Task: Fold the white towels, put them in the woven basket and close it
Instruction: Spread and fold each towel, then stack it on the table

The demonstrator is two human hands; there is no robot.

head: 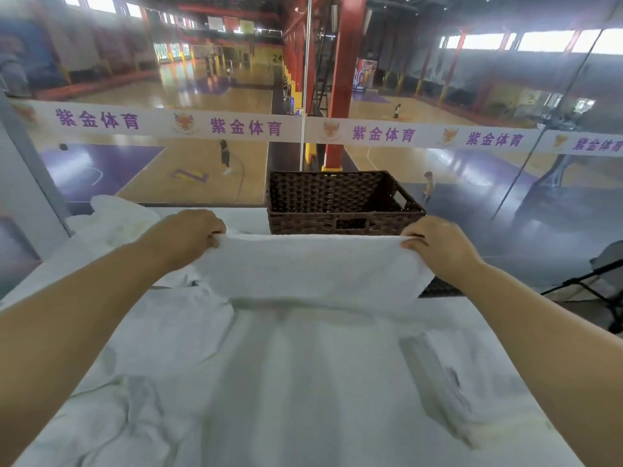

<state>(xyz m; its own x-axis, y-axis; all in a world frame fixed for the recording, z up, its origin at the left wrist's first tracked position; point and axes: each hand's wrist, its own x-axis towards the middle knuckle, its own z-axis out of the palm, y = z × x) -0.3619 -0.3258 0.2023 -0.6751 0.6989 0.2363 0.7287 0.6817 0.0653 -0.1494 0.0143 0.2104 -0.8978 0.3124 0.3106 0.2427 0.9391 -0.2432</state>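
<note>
The left hand (192, 230) and right hand (435, 247) each pinch a top corner of a white towel (313, 267) with curled fingers. It hangs taut and smooth, its lower edge meeting the cloth-covered table (320, 382). Just behind it, at the far edge, stands the dark woven basket (337, 200), open-topped. A crumpled white pile (114, 217) lies at the far left corner.

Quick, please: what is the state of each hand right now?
Left hand: closed, pinching one top corner of the white cloth towel.
Right hand: closed, pinching the towel's other top corner.
</note>
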